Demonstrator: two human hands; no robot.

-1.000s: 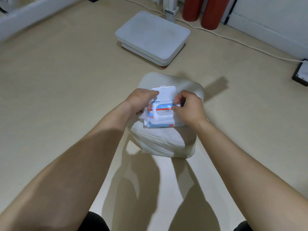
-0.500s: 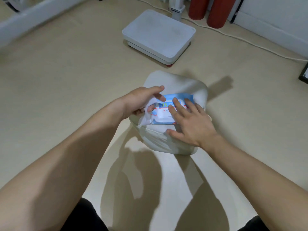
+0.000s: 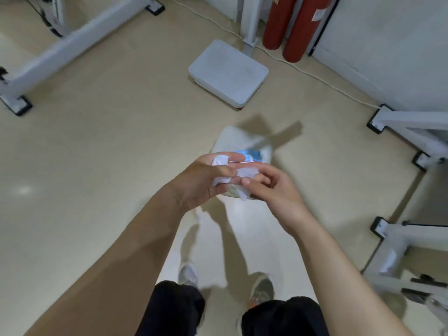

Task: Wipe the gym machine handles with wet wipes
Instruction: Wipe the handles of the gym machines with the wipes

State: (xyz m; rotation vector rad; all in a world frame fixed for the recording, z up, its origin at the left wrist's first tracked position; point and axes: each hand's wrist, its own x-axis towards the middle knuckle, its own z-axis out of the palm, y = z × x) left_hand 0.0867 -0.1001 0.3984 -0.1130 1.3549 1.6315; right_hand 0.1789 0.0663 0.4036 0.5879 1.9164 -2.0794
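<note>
Nearest the camera: black shorts [image 3: 174, 309] and grey shoes [image 3: 188, 274] on the glossy beige floor [image 3: 97, 166]. Above them both forearms reach forward and the hands meet. The left hand [image 3: 203, 180] has its fingers [image 3: 232, 156] curled tight around the bulk of the wet wipe [image 3: 246, 172], and thin, crumpled white cloth shows between the knuckles. The right hand [image 3: 276, 192] pinches the free end with bent fingers [image 3: 264, 174], a loose corner hanging below. The wipe's long axis runs left to right between the two hands, with more of it in the left. Just beyond, partly hidden by the hands, the wipes pack [image 3: 251, 155], soft blue-and-white plastic, lies on a rounded white cushion [image 3: 240, 138]. No handle can be made out, and a dark blurred part low right is unclear. The right machine frame [image 3: 412, 122], white square tube with black feet, is closer to the right hand, so that's the likely way to turn. Further out are a flat white box [image 3: 228, 73], the left machine frame [image 3: 72, 42], a pale cord [image 3: 315, 76] and two red cylinders [image 3: 291, 27] by the wall.
</note>
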